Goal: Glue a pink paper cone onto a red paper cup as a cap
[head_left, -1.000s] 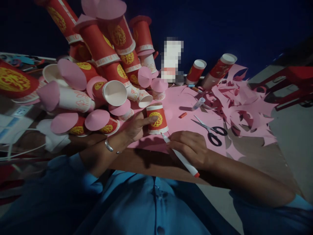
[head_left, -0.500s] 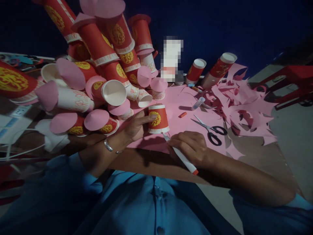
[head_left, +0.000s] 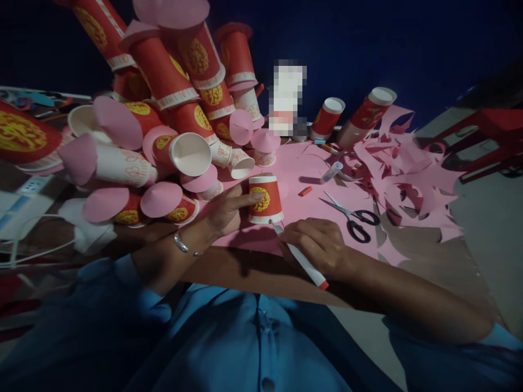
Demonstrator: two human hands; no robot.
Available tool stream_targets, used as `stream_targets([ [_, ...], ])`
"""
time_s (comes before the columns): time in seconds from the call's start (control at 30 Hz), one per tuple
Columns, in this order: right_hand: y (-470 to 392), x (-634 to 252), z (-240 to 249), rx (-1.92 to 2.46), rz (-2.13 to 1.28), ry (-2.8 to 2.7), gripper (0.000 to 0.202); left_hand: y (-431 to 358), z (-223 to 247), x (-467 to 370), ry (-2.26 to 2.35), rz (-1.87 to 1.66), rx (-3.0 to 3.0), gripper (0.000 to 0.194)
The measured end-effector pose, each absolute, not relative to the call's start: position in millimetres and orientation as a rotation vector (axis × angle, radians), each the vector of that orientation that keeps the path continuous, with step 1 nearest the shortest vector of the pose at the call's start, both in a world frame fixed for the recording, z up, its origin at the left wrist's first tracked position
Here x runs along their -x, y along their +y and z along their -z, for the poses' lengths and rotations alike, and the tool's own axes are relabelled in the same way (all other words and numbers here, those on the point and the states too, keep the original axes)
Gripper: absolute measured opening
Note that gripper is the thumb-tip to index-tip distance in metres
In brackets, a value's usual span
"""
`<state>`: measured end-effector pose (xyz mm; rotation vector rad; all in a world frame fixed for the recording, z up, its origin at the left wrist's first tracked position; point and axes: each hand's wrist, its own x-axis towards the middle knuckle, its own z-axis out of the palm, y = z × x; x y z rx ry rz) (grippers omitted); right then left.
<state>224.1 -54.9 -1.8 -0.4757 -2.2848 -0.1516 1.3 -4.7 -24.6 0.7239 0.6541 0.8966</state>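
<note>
My left hand (head_left: 229, 209) grips a red paper cup (head_left: 272, 195) with a yellow emblem, the thumb lying across its front. The cup is upside down, with its white patterned rim toward me. In my right hand (head_left: 314, 242) is a white marker (head_left: 304, 265) with a red end. Its tip meets the cup's rim at a small red mark. Under both hands spreads pink paper (head_left: 298, 163). An orange-red marker cap (head_left: 305, 191) lies just beyond the cup, and black-handled scissors (head_left: 353, 218) lie open to the right.
Stacked red cups with pink paper cones (head_left: 161, 200) crowd the left side. Pink paper scraps (head_left: 408, 174) are heaped at the right. A glue stick (head_left: 331, 172) and two upright cup stacks, one with a red cup (head_left: 327, 118), stand farther back. White cables (head_left: 36, 239) lie at far left.
The cup has shifted very slightly in my left hand. The marker's rear end has moved a little up and to the left, its tip still at the rim.
</note>
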Motion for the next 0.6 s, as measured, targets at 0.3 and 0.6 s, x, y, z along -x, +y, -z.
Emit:
stream_targets([
  [0.3, -54.8, -224.0, 1.8, 0.487, 0.151, -2.32, 0.007, -4.8, 27.1, -1.3, 0.65, -0.894, -0.75, 0.061],
  [0.6, -55.9, -223.6, 1.1, 0.462, 0.133, -2.352, 0.008, -4.5, 29.1, -1.8, 0.644, -0.896, -0.773, 0.057],
])
